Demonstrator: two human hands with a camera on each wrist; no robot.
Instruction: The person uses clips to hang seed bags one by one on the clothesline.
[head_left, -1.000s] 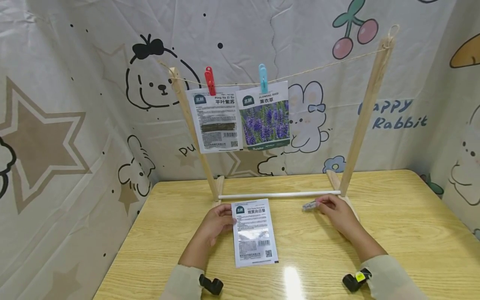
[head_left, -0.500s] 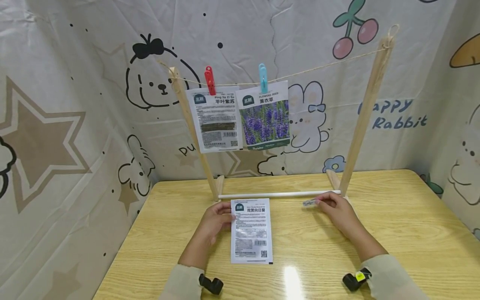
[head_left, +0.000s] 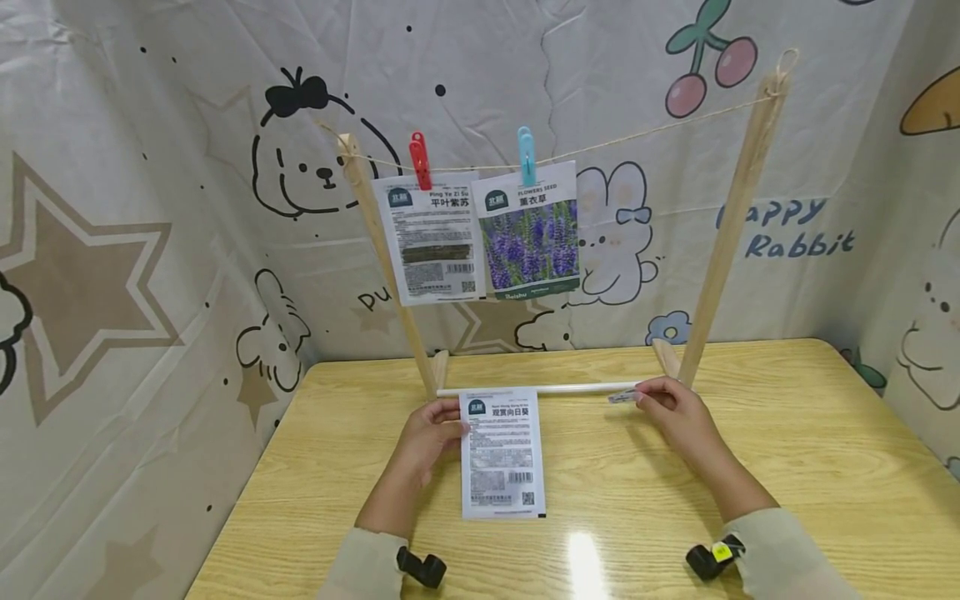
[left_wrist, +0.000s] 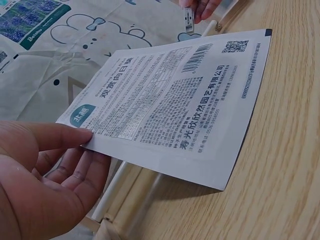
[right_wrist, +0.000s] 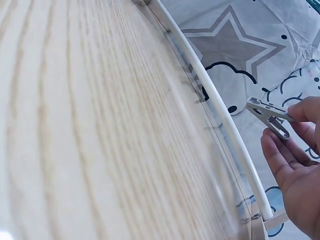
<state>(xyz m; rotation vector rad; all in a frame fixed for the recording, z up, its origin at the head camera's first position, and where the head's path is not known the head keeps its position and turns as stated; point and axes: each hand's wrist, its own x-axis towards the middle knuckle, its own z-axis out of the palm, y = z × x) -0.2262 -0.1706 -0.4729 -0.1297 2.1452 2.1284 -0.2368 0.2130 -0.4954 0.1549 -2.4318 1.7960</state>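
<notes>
My left hand pinches the upper left corner of a white seed packet and holds it lifted off the wooden table; in the left wrist view the thumb lies on top of the packet. My right hand pinches a small clear clothespin just in front of the rack's white bottom rod. The right wrist view shows that clothespin between fingertips, beside the rod.
A wooden drying rack stands at the table's back with a string across its top. A red pin and a blue pin hold two seed packets. Printed cloth walls surround the table.
The left hand has lifted the packet and carried it slightly up and toward the rack. The right hand has raised the clothespin a little toward the white rod.
</notes>
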